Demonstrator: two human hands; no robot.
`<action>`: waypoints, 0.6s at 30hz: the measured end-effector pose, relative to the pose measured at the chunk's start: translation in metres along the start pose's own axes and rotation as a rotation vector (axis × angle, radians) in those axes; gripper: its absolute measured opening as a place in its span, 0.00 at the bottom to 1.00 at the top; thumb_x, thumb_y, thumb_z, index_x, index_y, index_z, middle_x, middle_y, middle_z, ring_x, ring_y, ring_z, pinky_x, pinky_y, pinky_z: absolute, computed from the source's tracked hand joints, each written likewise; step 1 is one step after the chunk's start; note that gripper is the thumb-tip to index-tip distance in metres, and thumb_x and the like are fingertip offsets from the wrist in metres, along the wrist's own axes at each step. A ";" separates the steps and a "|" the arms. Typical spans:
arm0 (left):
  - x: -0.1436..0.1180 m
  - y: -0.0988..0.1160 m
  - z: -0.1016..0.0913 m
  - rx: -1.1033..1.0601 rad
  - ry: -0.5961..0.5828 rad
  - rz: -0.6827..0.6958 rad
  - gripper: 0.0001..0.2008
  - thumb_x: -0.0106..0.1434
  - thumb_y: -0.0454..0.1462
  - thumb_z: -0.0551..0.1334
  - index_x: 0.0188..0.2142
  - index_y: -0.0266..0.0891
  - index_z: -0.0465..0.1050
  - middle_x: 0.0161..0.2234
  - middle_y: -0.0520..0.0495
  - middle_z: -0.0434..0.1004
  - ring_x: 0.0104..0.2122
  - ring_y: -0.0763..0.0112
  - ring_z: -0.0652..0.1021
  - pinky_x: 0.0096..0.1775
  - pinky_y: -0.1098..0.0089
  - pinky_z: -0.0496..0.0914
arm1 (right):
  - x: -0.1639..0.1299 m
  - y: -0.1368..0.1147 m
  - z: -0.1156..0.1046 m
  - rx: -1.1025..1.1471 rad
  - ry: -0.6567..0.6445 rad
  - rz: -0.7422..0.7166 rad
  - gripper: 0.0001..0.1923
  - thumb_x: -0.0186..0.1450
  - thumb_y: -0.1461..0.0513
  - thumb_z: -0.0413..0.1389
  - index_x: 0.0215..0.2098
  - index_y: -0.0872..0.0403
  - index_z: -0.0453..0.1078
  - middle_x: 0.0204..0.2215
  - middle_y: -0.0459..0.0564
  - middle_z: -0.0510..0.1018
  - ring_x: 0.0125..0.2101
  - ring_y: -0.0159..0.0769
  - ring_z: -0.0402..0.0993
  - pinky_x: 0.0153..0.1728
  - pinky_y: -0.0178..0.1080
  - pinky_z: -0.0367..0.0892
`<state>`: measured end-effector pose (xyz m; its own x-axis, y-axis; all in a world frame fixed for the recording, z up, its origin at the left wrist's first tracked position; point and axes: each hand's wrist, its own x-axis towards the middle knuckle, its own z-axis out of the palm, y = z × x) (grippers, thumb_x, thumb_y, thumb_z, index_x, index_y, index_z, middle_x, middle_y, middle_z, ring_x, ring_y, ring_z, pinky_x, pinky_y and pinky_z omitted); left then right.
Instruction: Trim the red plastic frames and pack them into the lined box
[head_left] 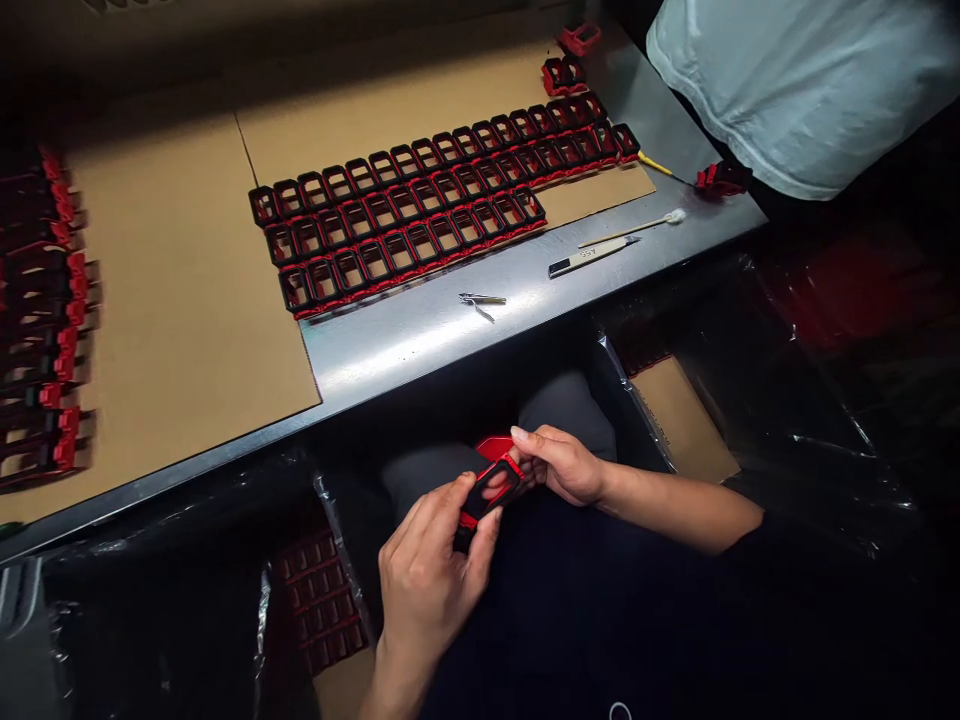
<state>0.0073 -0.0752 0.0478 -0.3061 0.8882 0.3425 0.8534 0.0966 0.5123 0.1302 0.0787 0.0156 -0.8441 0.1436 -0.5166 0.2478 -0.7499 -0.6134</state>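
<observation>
Red-and-black plastic frame (pixel 491 490) sits between both my hands, held low over my lap, below the near edge of the metal table (pixel 420 335). My left hand (pixel 427 570) is closed around its lower end, thumb and fingers pinching the black side from beneath. My right hand (pixel 562 465) is pinched on the upper red end, fingertips curled over the rim. The frame lies tilted, its opening facing up toward me, spanning the gap between the two grips.

On the table, well apart from my hands, rows of matching frames (pixel 435 195) stand in three lines on a cardboard sheet (pixel 187 300). More frames (pixel 45 320) are lined along the left edge of the cardboard, dimly lit. Tweezers (pixel 480 300) lie on bare metal just before the rows. A pen-like tool (pixel 592 257) and a cotton swab (pixel 637 228) lie side by side to the right. A few loose frames (pixel 566 70) rest at the far corner. Another person's pale sleeve (pixel 802 80) shows at upper right. A tray of frames (pixel 319 600) sits in a plastic-lined bin near my left wrist.
</observation>
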 end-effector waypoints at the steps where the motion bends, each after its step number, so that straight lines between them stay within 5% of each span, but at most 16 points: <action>1: 0.000 0.000 0.000 -0.004 0.006 -0.004 0.14 0.65 0.36 0.65 0.50 0.33 0.72 0.39 0.41 0.81 0.37 0.65 0.82 0.41 0.69 0.77 | 0.000 0.000 -0.001 0.006 -0.017 -0.004 0.40 0.56 0.33 0.56 0.29 0.63 0.79 0.27 0.59 0.84 0.28 0.40 0.82 0.38 0.42 0.74; 18: -0.003 -0.003 0.003 -0.056 0.038 -0.013 0.18 0.63 0.32 0.66 0.52 0.33 0.70 0.43 0.39 0.80 0.42 0.64 0.82 0.46 0.67 0.77 | -0.003 -0.001 0.001 -0.005 -0.018 -0.098 0.34 0.60 0.38 0.58 0.34 0.62 0.80 0.30 0.57 0.84 0.30 0.39 0.80 0.39 0.42 0.72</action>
<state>0.0073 -0.0762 0.0429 -0.3335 0.8693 0.3647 0.8247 0.0815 0.5597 0.1318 0.0783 0.0187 -0.8728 0.2045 -0.4431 0.1658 -0.7298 -0.6633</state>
